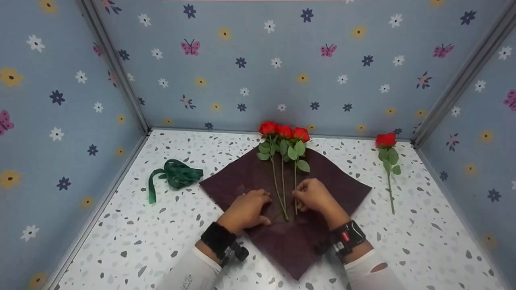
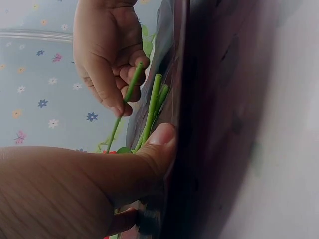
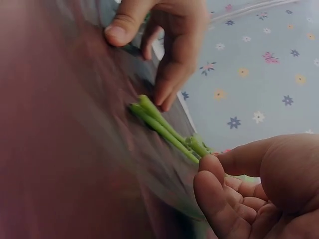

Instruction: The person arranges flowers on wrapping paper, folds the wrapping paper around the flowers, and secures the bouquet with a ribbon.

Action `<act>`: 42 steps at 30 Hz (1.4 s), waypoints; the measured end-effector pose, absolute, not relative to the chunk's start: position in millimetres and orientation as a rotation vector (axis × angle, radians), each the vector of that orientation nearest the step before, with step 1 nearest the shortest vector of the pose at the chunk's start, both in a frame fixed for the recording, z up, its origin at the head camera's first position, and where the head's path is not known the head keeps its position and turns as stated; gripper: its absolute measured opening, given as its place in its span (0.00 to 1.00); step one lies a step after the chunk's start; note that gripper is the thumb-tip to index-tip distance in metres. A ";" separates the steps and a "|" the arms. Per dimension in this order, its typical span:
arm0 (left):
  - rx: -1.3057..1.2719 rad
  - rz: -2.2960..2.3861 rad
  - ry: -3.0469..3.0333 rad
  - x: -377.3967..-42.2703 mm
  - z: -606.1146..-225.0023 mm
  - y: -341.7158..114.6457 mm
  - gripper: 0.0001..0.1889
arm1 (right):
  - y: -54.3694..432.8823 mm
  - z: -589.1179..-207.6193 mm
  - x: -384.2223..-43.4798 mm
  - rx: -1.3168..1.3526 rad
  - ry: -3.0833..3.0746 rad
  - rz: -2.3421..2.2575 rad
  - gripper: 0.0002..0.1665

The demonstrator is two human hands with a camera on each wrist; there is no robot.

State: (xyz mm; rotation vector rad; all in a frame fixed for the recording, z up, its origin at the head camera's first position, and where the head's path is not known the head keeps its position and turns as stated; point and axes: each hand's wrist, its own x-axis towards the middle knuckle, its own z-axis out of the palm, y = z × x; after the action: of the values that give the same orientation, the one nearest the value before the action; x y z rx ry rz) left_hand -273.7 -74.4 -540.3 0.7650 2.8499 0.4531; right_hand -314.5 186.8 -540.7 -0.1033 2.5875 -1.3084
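A bundled green ribbon (image 1: 179, 176) lies on the speckled surface (image 1: 121, 241), toward nine o'clock from the dark sheet (image 1: 294, 251). The left hand (image 1: 249, 207) rests on the sheet, its fingers relaxed and gripping nothing. Two red roses (image 1: 284, 132) lie there, blooms toward twelve o'clock; just beside them, the right hand (image 1: 314, 195) pinches the third rose (image 1: 301, 134) by its stem between its fingers. A lone rose (image 1: 385, 140) lies apart, near three o'clock.

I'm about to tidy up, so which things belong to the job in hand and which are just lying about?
In use:
dark sheet
three red roses on it, one pinched in the right hand

Seemingly lying about, maybe wanted later:
green ribbon, left
lone red rose, right
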 end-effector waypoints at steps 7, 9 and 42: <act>0.753 0.437 2.846 -273.6 -541.1 -73.8 0.39 | 182.2 -545.8 -314.8 -0.106 2.636 -1.185 0.11; 0.752 0.435 2.844 -273.5 -541.3 -73.9 0.39 | 181.8 -546.4 -315.2 -0.104 2.647 -1.156 0.11; 0.777 0.467 2.853 -273.8 -542.6 -75.9 0.39 | 351.8 -512.4 -331.0 0.322 2.802 -1.123 0.25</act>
State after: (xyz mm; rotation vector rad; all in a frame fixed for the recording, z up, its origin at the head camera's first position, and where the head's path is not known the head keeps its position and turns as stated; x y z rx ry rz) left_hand -273.8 -75.9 -542.6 0.7770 2.8532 0.4670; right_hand -331.0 351.8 -512.4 0.3223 2.8025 -1.1227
